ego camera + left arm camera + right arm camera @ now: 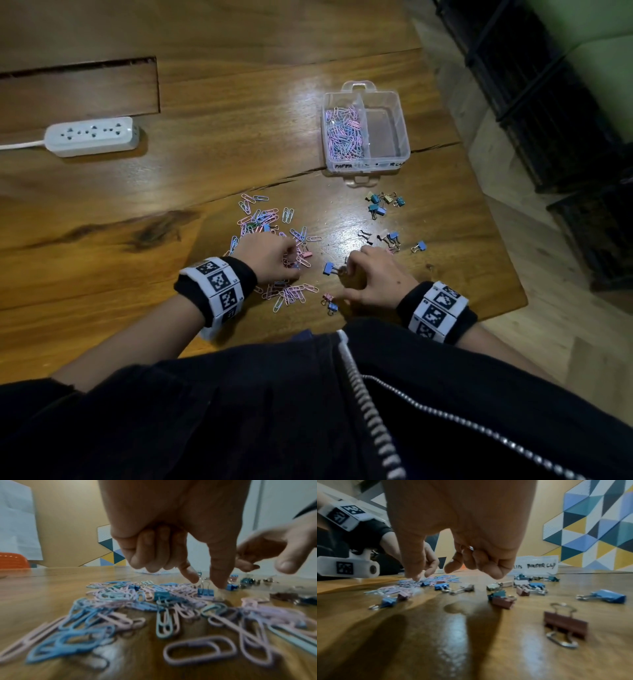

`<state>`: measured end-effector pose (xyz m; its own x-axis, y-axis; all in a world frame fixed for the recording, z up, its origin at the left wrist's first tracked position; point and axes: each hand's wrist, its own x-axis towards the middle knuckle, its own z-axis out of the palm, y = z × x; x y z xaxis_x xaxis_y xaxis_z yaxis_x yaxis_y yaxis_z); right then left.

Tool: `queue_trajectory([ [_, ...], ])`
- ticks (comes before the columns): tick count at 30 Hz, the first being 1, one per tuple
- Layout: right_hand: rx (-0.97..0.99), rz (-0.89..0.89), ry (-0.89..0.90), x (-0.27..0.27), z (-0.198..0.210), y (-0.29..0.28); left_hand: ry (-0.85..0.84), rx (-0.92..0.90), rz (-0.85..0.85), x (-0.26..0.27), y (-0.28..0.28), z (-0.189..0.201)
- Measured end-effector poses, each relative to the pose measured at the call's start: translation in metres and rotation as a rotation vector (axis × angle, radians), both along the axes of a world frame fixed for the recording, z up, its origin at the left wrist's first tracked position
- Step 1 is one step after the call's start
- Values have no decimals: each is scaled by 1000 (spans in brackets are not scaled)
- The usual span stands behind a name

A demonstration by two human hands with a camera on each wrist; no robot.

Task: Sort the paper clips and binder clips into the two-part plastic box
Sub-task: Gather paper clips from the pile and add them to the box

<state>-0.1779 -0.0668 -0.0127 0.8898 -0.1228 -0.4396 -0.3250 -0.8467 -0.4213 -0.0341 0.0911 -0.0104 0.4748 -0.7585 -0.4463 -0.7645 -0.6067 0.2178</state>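
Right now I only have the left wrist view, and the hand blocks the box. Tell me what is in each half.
Observer: In the head view, the plastic box holds pink and blue paper clips in its left half; its right half is empty.
Operator: Read me the label on the empty side.
Observer: The right wrist view shows handwriting there: "BINDER CL", the rest unclear.
Operator: Point out binder clips nearest the box.
Observer: A small cluster lies on the table just before it.
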Motion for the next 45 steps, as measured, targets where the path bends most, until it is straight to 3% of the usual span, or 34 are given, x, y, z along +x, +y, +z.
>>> queue_trajectory([
  [3, -51, 100, 5, 2, -2, 18, -34, 33, -2, -4, 2, -3],
  [7, 5, 42, 66, 3, -9, 26, -40, 4, 9, -12, 0, -6],
  [10, 49, -18, 133, 3, -5, 12, 110, -116, 77, -20, -6, -3],
  [13, 75, -198, 146, 3, 1, -10, 268, -225, 208, -20, -8, 1],
  [16, 77, -283, 71, 9, 4, -17, 197, -228, 321, -5, 1, -1],
  [19, 67, -240, -1, 23, 6, 0, 43, -165, 400, 19, 13, -4],
  [24, 101, -226, 16, 57, 2, 26, 155, -198, 577, 47, 26, -9],
  [26, 76, -245, 24, 68, 0, 32, 196, -180, 547, 47, 25, -8],
  [31, 6, -257, 38, 77, -1, 36, -1, -92, 398, 41, 12, -10],
  [33, 20, -269, 41, 76, -1, 34, -9, -67, 391, 42, 8, -10],
  [36, 32, -277, 62, 70, 1, 28, 44, -101, 408, 41, 2, -6],
  [41, 60, -345, 73, 54, -1, 12, 428, -346, 366, 21, -15, 13],
  [43, 75, -341, 74, 49, -1, 5, 429, -331, 341, 18, -16, 15],
  [45, 69, -323, 72, 45, -1, -2, 307, -229, 326, 22, -10, 13],
])
